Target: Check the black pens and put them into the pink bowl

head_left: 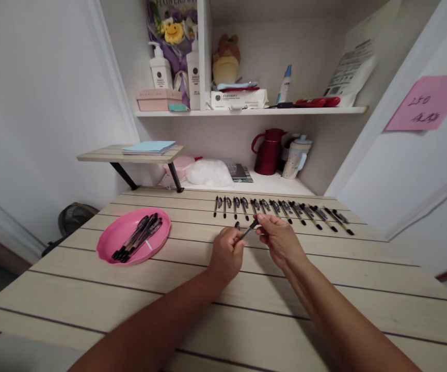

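A black pen slants between my two hands above the table. My left hand is closed around its lower part. A small dark piece pokes out above the left fingers; I cannot tell whether it is the pen's cap. At the pen's upper, dark end, my right hand pinches with thumb and fingertips. Just beyond the hands lies a row of black pens, side by side, with short cap-like pieces beside them. To the left, a pink dish holds several black pens in a loose bundle.
A small raised shelf with blue paper stands at the back left of the slatted table. Behind are a red jug, a pale tumbler and a white plastic bag. A loaded shelf hangs above.
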The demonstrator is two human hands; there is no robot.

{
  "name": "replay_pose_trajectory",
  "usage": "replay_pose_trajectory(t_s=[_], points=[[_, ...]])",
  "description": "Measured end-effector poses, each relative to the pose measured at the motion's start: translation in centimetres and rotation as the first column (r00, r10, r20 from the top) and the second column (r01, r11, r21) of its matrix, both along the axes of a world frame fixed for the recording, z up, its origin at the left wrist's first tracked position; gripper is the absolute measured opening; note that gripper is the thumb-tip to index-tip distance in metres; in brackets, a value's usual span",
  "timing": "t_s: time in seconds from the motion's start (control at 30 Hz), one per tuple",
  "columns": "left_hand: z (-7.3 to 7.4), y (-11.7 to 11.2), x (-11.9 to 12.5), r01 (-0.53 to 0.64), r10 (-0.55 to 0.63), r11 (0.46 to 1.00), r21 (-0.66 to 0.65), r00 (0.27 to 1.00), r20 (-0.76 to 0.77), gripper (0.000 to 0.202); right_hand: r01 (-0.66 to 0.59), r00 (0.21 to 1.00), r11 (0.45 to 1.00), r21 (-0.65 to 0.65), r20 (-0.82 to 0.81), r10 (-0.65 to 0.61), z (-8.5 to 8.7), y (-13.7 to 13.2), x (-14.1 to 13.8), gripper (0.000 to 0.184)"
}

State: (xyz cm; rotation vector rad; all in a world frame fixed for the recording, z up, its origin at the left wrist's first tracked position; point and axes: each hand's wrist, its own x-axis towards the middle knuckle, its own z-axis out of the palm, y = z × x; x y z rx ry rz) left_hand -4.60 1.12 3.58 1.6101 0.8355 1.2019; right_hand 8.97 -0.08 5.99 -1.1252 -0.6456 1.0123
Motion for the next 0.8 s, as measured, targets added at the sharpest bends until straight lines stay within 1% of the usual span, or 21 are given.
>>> replay_pose_trajectory(t_s=[0.03, 0.07, 0.1, 0.17, 0.2, 0.3, 0.4, 0.43, 0.47, 0.5, 0.53, 0.6, 0.67, 0.73, 0.8], points=[[0.0, 0.0, -0.1, 0.009, -0.009, 1.000, -0.007, 1.000, -0.004, 0.006, -0.001, 1.000, 1.000, -0.016, 0.011, 0.001, 0.2, -0.1, 0.0, 0.028], [0.0, 0.0, -0.1, 0.045, -0.045, 0.997, -0.061, 0.999, 0.014, 0.006, -0.014, 1.000, 0.999, -0.031, 0.021, 0.015, 0.3, -0.1, 0.1, 0.028], [0.0, 0.1, -0.1, 0.098, -0.091, 0.985, -0.141, 0.994, 0.056, 0.008, -0.042, 0.999, 0.998, -0.041, 0.025, 0.043, 0.5, -0.2, 0.3, 0.027], [-0.1, 0.1, 0.0, 0.215, -0.169, 0.934, -0.287, 0.969, 0.179, 0.015, -0.117, 0.993, 0.993, -0.028, 0.005, 0.117, 0.7, -0.4, 0.6, 0.028], [-0.2, 0.2, 0.0, 0.262, -0.189, 0.907, -0.330, 0.953, 0.238, 0.019, -0.150, 0.989, 0.989, -0.002, -0.016, 0.150, 0.8, -0.5, 0.8, 0.030], [-0.2, 0.2, 0.0, 0.367, -0.234, 0.846, -0.386, 0.908, 0.348, 0.027, -0.191, 0.980, 0.978, 0.088, -0.045, 0.196, 0.9, -0.7, 1.2, 0.031], [-0.1, 0.1, -0.2, 0.447, -0.285, 0.787, -0.426, 0.875, 0.392, 0.030, -0.176, 0.984, 0.977, 0.117, 0.020, 0.175, 0.8, -0.8, 1.3, 0.026], [-0.1, 0.1, -0.2, 0.463, -0.296, 0.775, -0.430, 0.867, 0.400, 0.031, -0.162, 0.987, 0.980, 0.116, 0.037, 0.159, 0.7, -0.7, 1.3, 0.024], [-0.2, 0.0, -0.1, 0.467, -0.299, 0.774, -0.428, 0.865, 0.403, 0.030, -0.145, 0.989, 0.983, 0.114, 0.044, 0.141, 0.6, -0.6, 1.2, 0.023], [-0.2, 0.0, -0.1, 0.456, -0.294, 0.786, -0.417, 0.869, 0.398, 0.029, -0.126, 0.992, 0.986, 0.110, 0.043, 0.122, 0.5, -0.5, 1.1, 0.022], [-0.3, -0.1, 0.0, 0.429, -0.279, 0.809, -0.401, 0.882, 0.381, 0.028, -0.106, 0.994, 0.989, 0.101, 0.036, 0.103, 0.4, -0.4, 1.1, 0.022], [-0.4, -0.1, 0.2, 0.332, -0.221, 0.870, -0.364, 0.923, 0.314, 0.024, -0.070, 0.997, 0.995, 0.070, 0.023, 0.068, 0.3, -0.3, 0.9, 0.022], [-0.4, -0.1, 0.3, 0.253, -0.173, 0.905, -0.341, 0.953, 0.250, 0.022, -0.080, 0.997, 0.996, 0.039, 0.009, 0.080, 0.3, -0.3, 0.7, 0.023], [-0.5, -0.1, 0.3, 0.257, -0.178, 0.903, -0.343, 0.953, 0.246, 0.022, -0.155, 0.987, 0.987, 0.042, -0.035, 0.157, 0.4, -0.4, 0.7, 0.025], [-0.5, 0.0, 0.2, 0.316, -0.214, 0.877, -0.362, 0.932, 0.294, 0.024, -0.238, 0.965, 0.967, 0.094, -0.092, 0.246, 0.5, -0.6, 0.8, 0.031]])
